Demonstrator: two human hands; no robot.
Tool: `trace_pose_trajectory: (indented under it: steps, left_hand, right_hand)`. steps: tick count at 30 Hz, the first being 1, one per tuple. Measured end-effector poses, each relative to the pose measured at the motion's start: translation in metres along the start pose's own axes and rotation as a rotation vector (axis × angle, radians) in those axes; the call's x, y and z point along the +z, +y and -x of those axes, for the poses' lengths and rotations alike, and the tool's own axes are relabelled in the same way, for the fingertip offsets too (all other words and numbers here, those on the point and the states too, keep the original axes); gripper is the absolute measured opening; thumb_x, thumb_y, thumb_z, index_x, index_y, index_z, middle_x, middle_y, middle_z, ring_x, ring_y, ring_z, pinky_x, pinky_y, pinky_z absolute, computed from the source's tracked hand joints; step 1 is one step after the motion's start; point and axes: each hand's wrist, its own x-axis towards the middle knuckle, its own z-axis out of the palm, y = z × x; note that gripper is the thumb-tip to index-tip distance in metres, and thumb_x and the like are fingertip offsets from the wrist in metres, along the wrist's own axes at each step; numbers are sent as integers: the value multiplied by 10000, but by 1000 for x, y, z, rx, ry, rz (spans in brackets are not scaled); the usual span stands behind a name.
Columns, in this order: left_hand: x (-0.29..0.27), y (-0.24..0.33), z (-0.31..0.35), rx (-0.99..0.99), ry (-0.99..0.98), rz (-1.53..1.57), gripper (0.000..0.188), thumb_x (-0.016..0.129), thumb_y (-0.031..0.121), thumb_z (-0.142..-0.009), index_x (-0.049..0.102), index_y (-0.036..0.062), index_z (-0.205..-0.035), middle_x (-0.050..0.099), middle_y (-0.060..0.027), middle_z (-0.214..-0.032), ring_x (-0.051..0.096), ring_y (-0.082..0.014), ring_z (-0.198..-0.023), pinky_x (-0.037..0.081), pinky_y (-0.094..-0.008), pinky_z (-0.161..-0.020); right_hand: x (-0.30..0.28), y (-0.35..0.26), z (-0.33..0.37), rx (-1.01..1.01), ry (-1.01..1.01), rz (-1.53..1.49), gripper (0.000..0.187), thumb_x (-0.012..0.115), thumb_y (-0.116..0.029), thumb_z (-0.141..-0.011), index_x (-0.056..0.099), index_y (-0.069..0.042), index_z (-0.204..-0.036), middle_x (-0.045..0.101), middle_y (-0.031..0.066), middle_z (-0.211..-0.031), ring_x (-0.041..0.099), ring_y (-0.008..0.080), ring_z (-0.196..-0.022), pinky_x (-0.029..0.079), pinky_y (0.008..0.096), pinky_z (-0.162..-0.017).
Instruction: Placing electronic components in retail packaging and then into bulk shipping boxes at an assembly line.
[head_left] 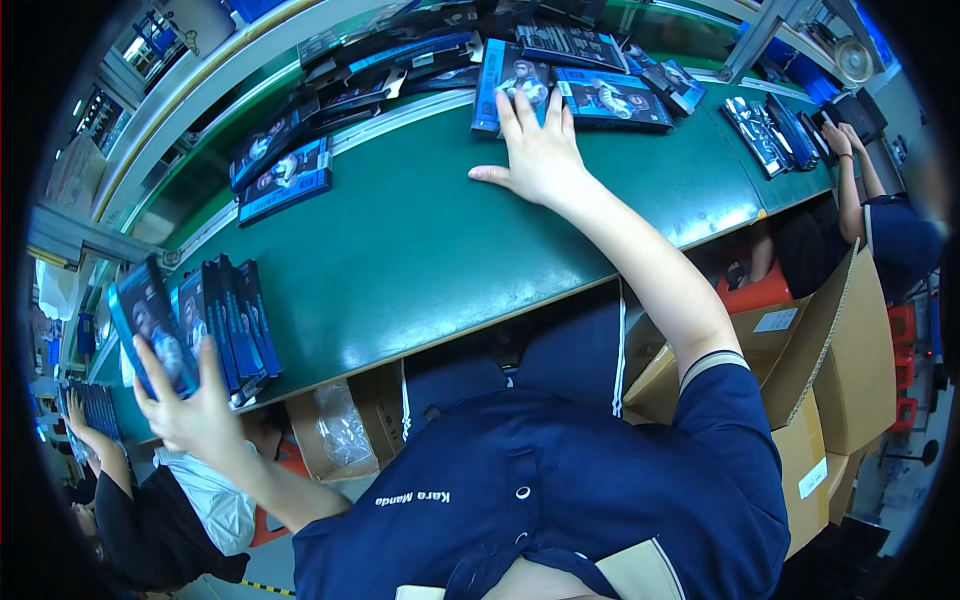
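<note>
At the left end of the green bench, my left hand (195, 415) grips the lower part of a flat black-and-blue printed box (155, 325), which is tilted and slightly blurred. Right beside it, several similar boxes (228, 320) stand on edge in a row. My right hand (543, 155) reaches to the far side of the bench, its fingers spread and its fingertips on a blue printed box (490, 85). Another such box (615, 100) lies just to the right of those fingers.
A heap of boxes (390, 65) covers the ledge behind the green bench (420, 230). Two boxes (290, 180) lie at its left. Cardboard cartons (800, 430) stand at my right; another carton (335, 430) holds clear plastic. Co-workers sit at both sides, one hand (838, 138) near boxes.
</note>
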Motion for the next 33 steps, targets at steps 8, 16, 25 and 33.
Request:
trace_pose_trajectory:
  steps: [8,16,25,33]
  left_hand:
    - [21,39,3,346,-237,259,583,670,517,-841,636,122,-1269,506,-283,-1368,420,-455,-1312,232,-637,-1086]
    - [-9,141,86,1128,-845,664,714,696,293,-841,405,101,-1464,327,-232,-1526,245,-445,-1433,205,-596,-1142]
    - [-23,135,25,1024,-744,1147,374,656,-47,-769,659,29,-1135,667,-215,-1096,677,-380,-954,549,-408,-845]
    - [29,171,65,1121,-868,793,838,820,486,-659,521,93,-1336,393,-310,-1414,403,-469,-1300,326,-496,-1095]
  right_hand:
    - [-25,-68,98,-398,192,-658,585,668,-452,-848,559,-78,-1285,548,177,-1265,572,355,-1010,471,429,-828]
    - [25,258,78,625,671,243,355,612,-181,-804,570,-10,-1112,403,262,-1433,366,404,-1342,345,566,-1034]
    - [3,309,118,924,464,78,553,633,-583,-840,760,-47,-787,713,144,-865,643,332,-1019,504,427,-889]
    - [-16,261,184,1282,859,-860,944,847,-57,-702,279,-2,-1454,559,249,-1213,654,294,-991,616,377,-659]
